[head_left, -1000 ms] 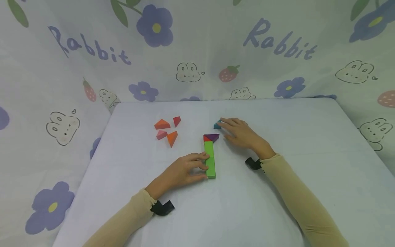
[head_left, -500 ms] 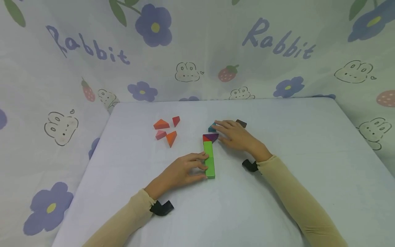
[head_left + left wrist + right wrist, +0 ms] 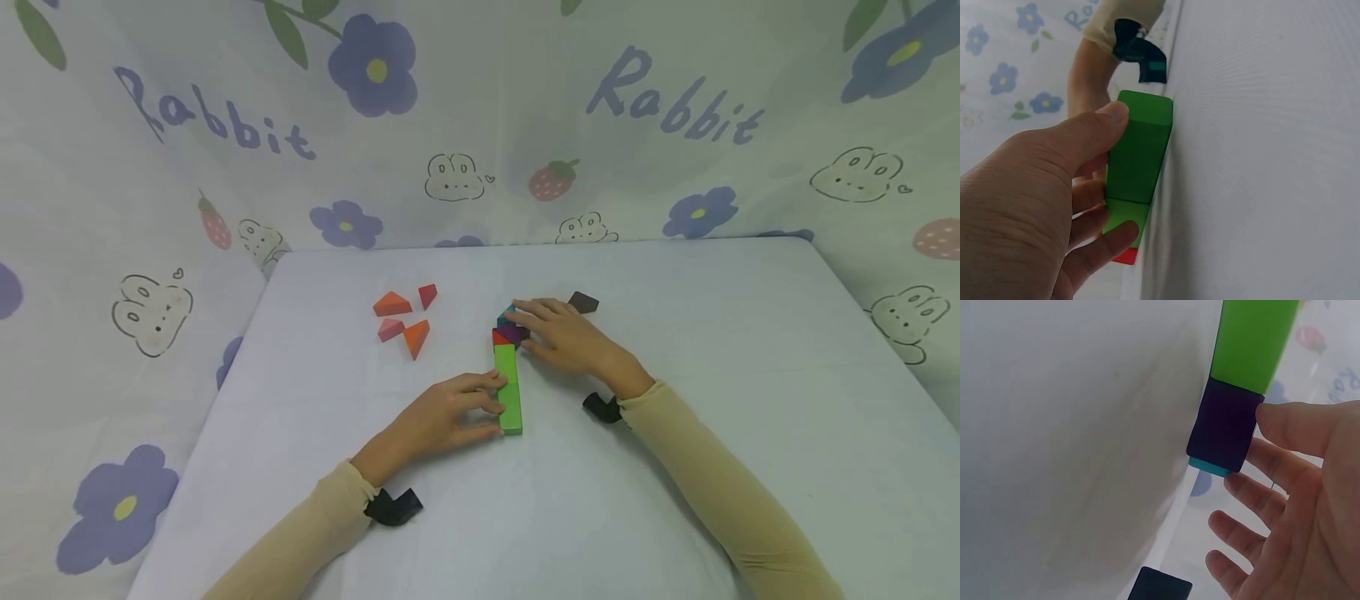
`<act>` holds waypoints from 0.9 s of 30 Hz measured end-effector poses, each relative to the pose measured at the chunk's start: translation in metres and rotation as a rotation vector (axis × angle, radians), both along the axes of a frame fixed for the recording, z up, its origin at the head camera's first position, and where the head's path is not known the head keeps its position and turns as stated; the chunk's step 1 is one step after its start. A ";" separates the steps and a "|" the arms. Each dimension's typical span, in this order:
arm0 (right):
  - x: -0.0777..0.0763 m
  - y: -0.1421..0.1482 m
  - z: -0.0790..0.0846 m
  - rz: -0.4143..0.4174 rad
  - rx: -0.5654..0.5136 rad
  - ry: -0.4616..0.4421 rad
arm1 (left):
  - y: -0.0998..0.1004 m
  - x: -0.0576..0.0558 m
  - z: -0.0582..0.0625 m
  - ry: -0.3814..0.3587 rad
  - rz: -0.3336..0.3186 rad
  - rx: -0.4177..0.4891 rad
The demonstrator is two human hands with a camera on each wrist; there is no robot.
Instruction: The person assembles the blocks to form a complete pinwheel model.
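In the head view two green blocks (image 3: 511, 408) lie end to end in a column. A small red triangular block (image 3: 498, 338) and a purple triangular block (image 3: 513, 333) adjoin its far end. My left hand (image 3: 442, 417) rests its thumb and fingertips against the column's left side, fingers fairly straight. Beyond the purple block is a teal block (image 3: 506, 316), which my right hand (image 3: 566, 337) touches with extended fingertips. In the right wrist view the right thumb lies against the purple block (image 3: 1225, 425), with a teal edge (image 3: 1209, 466) showing behind it.
To the left lie an orange block (image 3: 392, 303), a red block (image 3: 427, 296), a pink block (image 3: 391, 330) and another orange block (image 3: 417, 337). A dark grey block (image 3: 583, 302) sits beyond the right hand. A patterned cloth (image 3: 480, 125) hangs behind the white table (image 3: 637, 517).
My right hand has moved left and slightly nearer, sliding the teal block up to the purple one. The dark grey block has come into sight. The left hand has stayed put.
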State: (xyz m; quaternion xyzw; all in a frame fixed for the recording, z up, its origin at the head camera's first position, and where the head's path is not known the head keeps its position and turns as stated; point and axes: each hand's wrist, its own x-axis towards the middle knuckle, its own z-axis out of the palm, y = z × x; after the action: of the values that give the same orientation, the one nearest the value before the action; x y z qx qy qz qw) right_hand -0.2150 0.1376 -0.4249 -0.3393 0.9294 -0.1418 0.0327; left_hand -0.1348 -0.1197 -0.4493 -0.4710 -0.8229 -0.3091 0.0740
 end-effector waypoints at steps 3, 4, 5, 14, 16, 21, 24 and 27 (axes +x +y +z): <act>0.001 -0.001 0.000 0.006 -0.005 -0.004 | 0.000 0.001 0.000 -0.008 0.000 0.001; 0.002 -0.002 0.001 0.008 -0.006 -0.002 | 0.000 0.001 0.000 -0.009 0.002 -0.001; 0.002 -0.002 0.000 0.012 -0.008 0.002 | 0.000 0.001 0.000 -0.013 0.003 -0.003; 0.003 -0.004 0.001 0.033 -0.019 0.009 | 0.000 0.001 0.002 -0.027 0.016 -0.012; 0.004 -0.004 0.002 0.033 -0.018 0.008 | 0.000 0.001 0.001 -0.027 0.015 -0.010; 0.004 -0.005 0.002 0.030 -0.010 0.007 | 0.000 0.002 0.001 -0.031 0.017 -0.008; 0.004 -0.005 0.003 0.033 -0.012 0.005 | 0.000 0.001 0.001 -0.024 0.016 -0.007; 0.005 -0.005 0.004 0.038 -0.018 0.002 | 0.000 0.001 0.001 -0.013 0.010 -0.002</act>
State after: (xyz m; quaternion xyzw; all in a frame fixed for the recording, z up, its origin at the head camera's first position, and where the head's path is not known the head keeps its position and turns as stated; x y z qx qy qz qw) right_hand -0.2102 0.1327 -0.4214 -0.3574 0.9214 -0.1493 0.0313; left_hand -0.1338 -0.1196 -0.4485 -0.4648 -0.8261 -0.3111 0.0698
